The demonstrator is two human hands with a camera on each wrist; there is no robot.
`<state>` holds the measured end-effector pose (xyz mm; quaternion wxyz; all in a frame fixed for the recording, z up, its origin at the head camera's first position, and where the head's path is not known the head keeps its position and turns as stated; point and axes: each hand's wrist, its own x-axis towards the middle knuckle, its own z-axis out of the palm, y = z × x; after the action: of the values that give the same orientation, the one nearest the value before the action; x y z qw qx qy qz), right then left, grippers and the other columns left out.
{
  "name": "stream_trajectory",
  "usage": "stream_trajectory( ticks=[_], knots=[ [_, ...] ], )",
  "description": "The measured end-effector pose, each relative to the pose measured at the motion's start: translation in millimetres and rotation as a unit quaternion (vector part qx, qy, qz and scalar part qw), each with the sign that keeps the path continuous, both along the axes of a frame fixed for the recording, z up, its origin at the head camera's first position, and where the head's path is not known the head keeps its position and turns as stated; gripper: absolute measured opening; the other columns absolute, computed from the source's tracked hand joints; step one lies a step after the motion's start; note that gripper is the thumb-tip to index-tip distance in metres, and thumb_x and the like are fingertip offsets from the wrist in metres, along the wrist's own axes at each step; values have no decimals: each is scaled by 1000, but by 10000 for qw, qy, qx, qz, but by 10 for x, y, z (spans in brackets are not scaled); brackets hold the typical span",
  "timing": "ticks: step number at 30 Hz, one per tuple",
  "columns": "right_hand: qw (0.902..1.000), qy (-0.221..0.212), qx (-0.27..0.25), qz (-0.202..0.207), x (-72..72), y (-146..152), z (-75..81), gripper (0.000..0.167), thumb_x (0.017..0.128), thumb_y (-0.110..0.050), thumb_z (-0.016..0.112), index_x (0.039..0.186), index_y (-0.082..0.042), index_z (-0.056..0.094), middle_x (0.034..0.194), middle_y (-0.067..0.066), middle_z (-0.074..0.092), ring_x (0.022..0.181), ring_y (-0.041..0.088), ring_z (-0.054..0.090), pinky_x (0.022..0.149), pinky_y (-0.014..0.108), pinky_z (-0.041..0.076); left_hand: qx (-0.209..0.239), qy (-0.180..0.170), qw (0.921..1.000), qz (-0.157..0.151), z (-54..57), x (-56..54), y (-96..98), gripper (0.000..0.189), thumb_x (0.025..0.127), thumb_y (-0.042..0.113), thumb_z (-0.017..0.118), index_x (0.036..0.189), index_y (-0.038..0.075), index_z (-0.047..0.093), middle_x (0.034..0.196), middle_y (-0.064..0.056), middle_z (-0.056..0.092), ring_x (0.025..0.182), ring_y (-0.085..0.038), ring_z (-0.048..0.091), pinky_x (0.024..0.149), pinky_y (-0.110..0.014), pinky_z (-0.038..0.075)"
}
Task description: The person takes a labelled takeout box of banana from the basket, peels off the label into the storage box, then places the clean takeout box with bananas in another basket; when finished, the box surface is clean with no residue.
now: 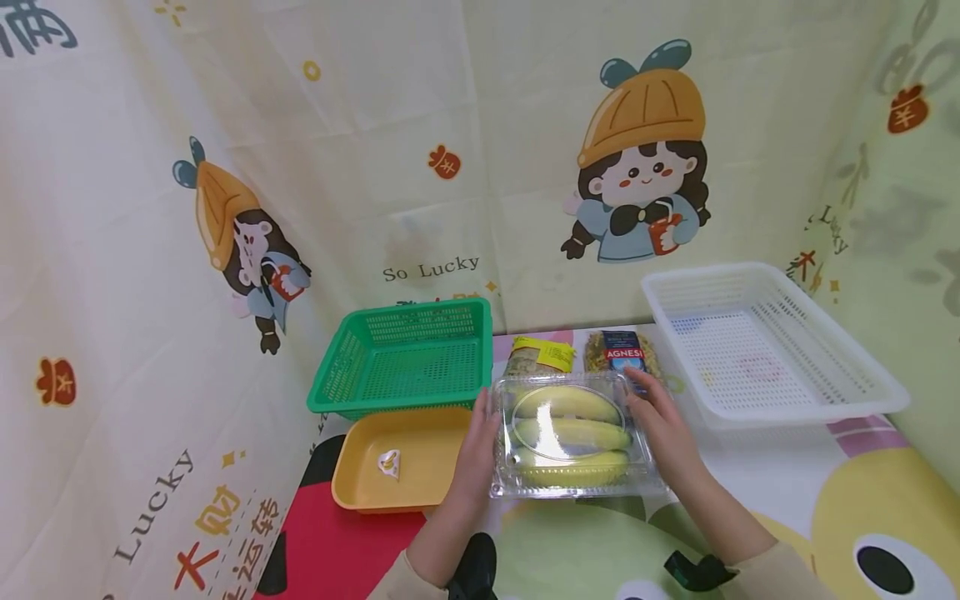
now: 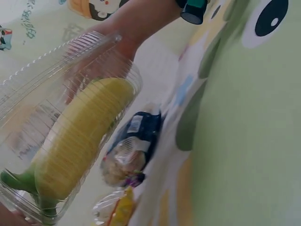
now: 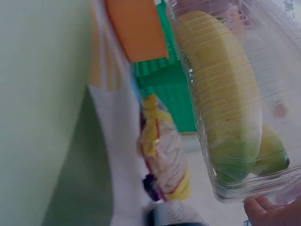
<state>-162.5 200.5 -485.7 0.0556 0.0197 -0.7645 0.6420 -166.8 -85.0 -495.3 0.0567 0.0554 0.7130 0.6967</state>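
A clear plastic clamshell box point(image 1: 573, 483) with three yellow bananas point(image 1: 573, 435) inside is held up between both hands. My left hand point(image 1: 474, 454) grips its left side, and my right hand point(image 1: 663, 429) grips the right side near the back corner. The lid is closed over the fruit. In the left wrist view a banana point(image 2: 84, 136) with a green stem shows through the ribbed wall; from the right wrist a banana point(image 3: 221, 94) shows its greenish end, with right-hand fingertips point(image 3: 256, 209) at the box's edge.
Behind the box lie a yellow-labelled bag point(image 1: 542, 354) and a pasta bag point(image 1: 622, 350) marked AGNESI. A green basket point(image 1: 401, 400) stands at the back left, with a shallow orange tray point(image 1: 352, 496) in front. On the right is a white basket point(image 1: 810, 412). Printed cloth walls surround the table.
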Motion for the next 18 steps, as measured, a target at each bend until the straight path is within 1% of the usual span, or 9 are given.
stream_trajectory(
  ticks=[2, 3, 5, 6, 9, 12, 14, 16, 18],
  knots=[
    [10000, 33, 0, -63, -33, -39, 72, 49, 105, -39, 44, 152, -27, 37, 158, 3, 34, 136, 25, 38, 108, 50, 32, -56, 21, 9999, 92, 64, -28, -32, 67, 101, 56, 39, 159, 34, 13, 165, 11, 16, 155, -23, 7, 123, -58, 7],
    [9999, 19, 23, -126, -51, -60, 103, 48, 105, -40, 44, 151, -28, 39, 155, 3, 37, 133, 25, 41, 107, 49, 33, -41, 31, 9999, 134, 94, -42, -47, 67, 101, 56, 40, 158, 36, 14, 165, 11, 18, 155, -23, 7, 123, -58, 6],
    [9996, -16, 33, -283, -94, -105, 164, 45, 104, -40, 46, 147, -29, 44, 150, 2, 44, 127, 20, 46, 103, 42, 36, 27, -5, 9997, 230, 152, -74, -75, 64, 100, 56, 41, 157, 39, 16, 163, 12, 22, 155, -21, 9, 123, -56, 7],
    [9993, -29, 36, -362, -118, -127, 190, 43, 104, -40, 46, 145, -28, 46, 146, 3, 47, 123, 18, 49, 100, 39, 38, 67, 42, 9997, 248, 179, -89, -90, 63, 101, 55, 40, 157, 38, 16, 163, 12, 24, 155, -21, 10, 124, -55, 6],
    [9978, -190, -97, -620, -194, -193, 259, 39, 102, -37, 49, 140, -27, 52, 133, 4, 55, 105, 15, 55, 87, 30, 45, 174, 53, 9995, 272, 254, -131, -135, 62, 102, 52, 39, 158, 37, 15, 162, 13, 26, 154, -16, 12, 125, -49, 7],
    [9960, -287, -245, -806, -285, -264, 312, 36, 101, -31, 50, 135, -21, 54, 128, 3, 55, 95, 14, 57, 77, 27, 50, 178, 158, 9992, 307, 317, -172, -194, 62, 104, 48, 38, 159, 31, 14, 163, 11, 24, 154, -15, 12, 125, -46, 8],
    [9953, -298, -354, -854, -348, -320, 345, 35, 100, -27, 50, 133, -18, 54, 128, 3, 53, 93, 16, 55, 74, 27, 50, 168, 174, 9988, 431, 360, -205, -241, 62, 104, 47, 38, 159, 30, 16, 163, 10, 25, 154, -15, 13, 125, -46, 9],
    [9952, -301, -384, -848, -407, -378, 377, 35, 99, -25, 48, 133, -16, 53, 131, 0, 50, 95, 16, 52, 75, 26, 48, 201, 211, 9977, 614, 396, -247, -294, 60, 104, 45, 38, 158, 28, 19, 162, 7, 28, 154, -17, 14, 125, -46, 10],
    [9950, -273, -528, -806, -469, -441, 409, 36, 99, -22, 46, 133, -13, 52, 130, 1, 48, 96, 15, 49, 77, 26, 45, 291, 197, 9960, 819, 437, -285, -342, 58, 104, 43, 39, 158, 26, 24, 162, 5, 30, 153, -19, 15, 125, -47, 12]
  ],
)
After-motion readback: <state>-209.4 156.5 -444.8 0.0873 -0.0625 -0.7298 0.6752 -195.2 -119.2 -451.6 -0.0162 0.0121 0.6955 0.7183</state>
